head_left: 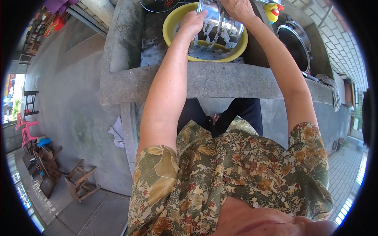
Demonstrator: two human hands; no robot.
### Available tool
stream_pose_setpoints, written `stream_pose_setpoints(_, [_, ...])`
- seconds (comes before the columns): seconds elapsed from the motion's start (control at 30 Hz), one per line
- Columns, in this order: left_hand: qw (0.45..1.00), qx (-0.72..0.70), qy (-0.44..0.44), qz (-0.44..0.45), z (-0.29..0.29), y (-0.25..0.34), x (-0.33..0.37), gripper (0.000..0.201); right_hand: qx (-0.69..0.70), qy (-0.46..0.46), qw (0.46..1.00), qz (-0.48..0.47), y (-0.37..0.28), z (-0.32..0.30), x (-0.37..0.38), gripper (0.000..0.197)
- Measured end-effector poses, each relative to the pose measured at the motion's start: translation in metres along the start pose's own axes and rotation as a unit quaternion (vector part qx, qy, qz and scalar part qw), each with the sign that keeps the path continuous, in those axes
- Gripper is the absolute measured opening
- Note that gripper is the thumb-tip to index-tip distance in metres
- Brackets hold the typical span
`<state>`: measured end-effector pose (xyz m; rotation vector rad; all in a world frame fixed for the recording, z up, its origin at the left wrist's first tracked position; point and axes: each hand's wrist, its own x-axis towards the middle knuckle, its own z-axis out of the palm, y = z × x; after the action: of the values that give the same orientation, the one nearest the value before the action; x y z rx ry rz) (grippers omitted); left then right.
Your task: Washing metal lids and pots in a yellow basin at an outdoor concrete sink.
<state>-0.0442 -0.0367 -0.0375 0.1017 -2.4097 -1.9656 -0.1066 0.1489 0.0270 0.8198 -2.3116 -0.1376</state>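
Observation:
My left hand point(191, 23) grips the left edge of a shiny, straight-sided metal tray point(233, 29), thumb over its rim. White suds run down the tray, which is tilted over a round yellow basin point(205, 59) with soapy water in it. Against the tray's upper part, my right hand point(239, 10) is closed, its fingers curled and partly cut off by the upper edge of the view. Whatever those fingers may hold is hidden. The basin stands inside a rough concrete sink point(224, 80), with foam on the sink floor beside it.
A dark round pan or lid point(159, 4) lies at the sink's far left. On the right are a yellow bottle with a red top point(272, 12) and a large pot point(293, 49). A grey cloth point(331, 88) hangs at the right edge. Wooden stools point(81, 181) stand on the floor left.

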Motion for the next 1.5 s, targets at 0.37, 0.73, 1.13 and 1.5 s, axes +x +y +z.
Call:
stream_pose_setpoints(0.37, [0.994,-0.089,-0.03,-0.05,0.01,0.0,0.006,0.088,-0.005,-0.045,0.965,-0.259,-0.051,-0.045,-0.073,0.045])
stream_pose_setpoints(0.73, [0.997,0.013,0.065,-0.031,0.019,0.013,0.006,0.082,0.055,-0.114,0.99,-0.058,0.05,0.086,0.059,0.035])
stream_pose_setpoints(1.13, [0.968,-0.22,0.056,-0.103,-0.004,0.003,0.003,0.053,0.116,0.073,0.989,-0.055,-0.077,-0.029,0.003,0.024])
stream_pose_setpoints(1.5, [0.962,0.152,-0.196,-0.118,-0.015,0.025,-0.026,0.058,0.2,0.049,0.969,0.138,-0.01,-0.023,-0.044,0.027])
